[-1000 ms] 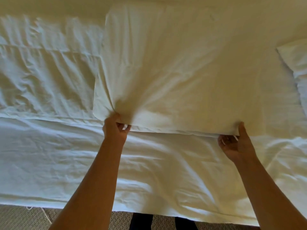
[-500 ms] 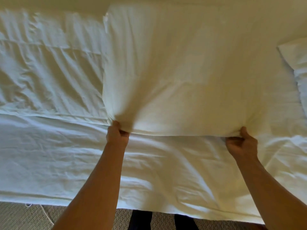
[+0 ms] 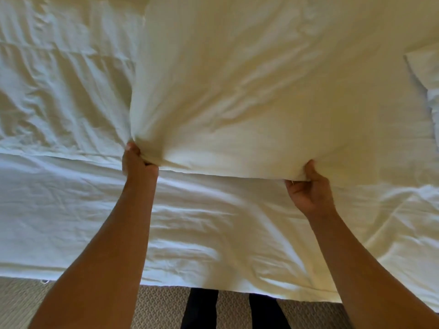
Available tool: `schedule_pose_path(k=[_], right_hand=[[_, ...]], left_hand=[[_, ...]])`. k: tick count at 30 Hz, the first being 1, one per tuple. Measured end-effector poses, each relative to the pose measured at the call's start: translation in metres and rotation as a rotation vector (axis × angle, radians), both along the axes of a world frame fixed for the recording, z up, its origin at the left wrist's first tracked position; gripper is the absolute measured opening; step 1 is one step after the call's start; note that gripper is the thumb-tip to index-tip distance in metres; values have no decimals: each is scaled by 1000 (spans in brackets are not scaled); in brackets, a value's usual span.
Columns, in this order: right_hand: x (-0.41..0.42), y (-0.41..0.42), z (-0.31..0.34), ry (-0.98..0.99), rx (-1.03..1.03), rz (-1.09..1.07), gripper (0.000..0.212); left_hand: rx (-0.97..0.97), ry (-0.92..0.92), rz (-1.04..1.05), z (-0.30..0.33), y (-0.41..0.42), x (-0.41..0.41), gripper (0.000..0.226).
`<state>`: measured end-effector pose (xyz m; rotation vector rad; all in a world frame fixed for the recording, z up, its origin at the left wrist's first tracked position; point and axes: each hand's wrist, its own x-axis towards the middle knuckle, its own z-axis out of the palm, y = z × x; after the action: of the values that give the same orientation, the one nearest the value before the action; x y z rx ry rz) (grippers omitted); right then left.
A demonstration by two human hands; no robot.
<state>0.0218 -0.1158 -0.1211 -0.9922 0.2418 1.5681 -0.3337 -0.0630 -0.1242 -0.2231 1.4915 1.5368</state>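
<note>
Head view: person stands at the bed point(image 3: 71, 210) edge, both arms out over it. L hand point(image 3: 139, 160) is a tight fist bunching the near-left corner of the sheet point(image 3: 261, 91), a cream one. R hand point(image 3: 308, 186) has fingers curled under the near hem w/ thumb on top, pinching it. Sheet lies spread over the far half of the bed, its near edge lifted a bit between the 2 hands, creases fanning out from the L grip. Pillow point(image 3: 425, 67) sits at far right, just beside the sheet. Carpet point(image 3: 161, 307) and the person's legs point(image 3: 202, 309) show below.

Looks like the spreading/straightening step: sheet gripped, not yet flat. Next move prob. needs an even pull toward the body w/ both hands, same tension each side, else the L corner ends up bunched. Then lay the hem down and smooth the wrinkles.
</note>
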Motion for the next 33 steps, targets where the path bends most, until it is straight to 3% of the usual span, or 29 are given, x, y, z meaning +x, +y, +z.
schedule_pose_path(k=[2,3,6,8,10,14,19,21,25,27,31,33], right_hand=[[0,-9,-12,-71,-128,35,57],[3,-11,-13,-79,-180,34,65],[12,-13,-5,-71,-182,-28,47],[20,-3,2,-43,-107,-79,54],[28,11,10,-30,10,-75,58],[46,20,18,-24,168,-11,50],[59,-11,-15,-54,-112,17,72],[64,-10,-11,-77,-158,-51,62],[68,4,2,-125,-95,-151,36],[80,-2,-13,-196,-127,-188,27],[135,-36,-33,-423,-518,-253,27],[152,-47,-26,-669,-670,-218,19]], left_hand=[[-76,-36,45,-11,-14,12,27],[-75,-104,79,-12,-22,21,36],[-59,-297,31,-7,-50,55,63],[-23,-351,-99,3,-59,77,69],[75,-326,-212,13,-49,83,58],[200,-244,-70,21,1,68,28],[-21,-208,0,-7,14,65,25],[-24,-236,38,-12,12,69,34],[13,-242,-14,-15,16,83,23],[-16,-158,-3,-22,18,84,22],[-378,-5,-24,-30,27,69,44],[-637,476,-141,-16,27,64,44]])
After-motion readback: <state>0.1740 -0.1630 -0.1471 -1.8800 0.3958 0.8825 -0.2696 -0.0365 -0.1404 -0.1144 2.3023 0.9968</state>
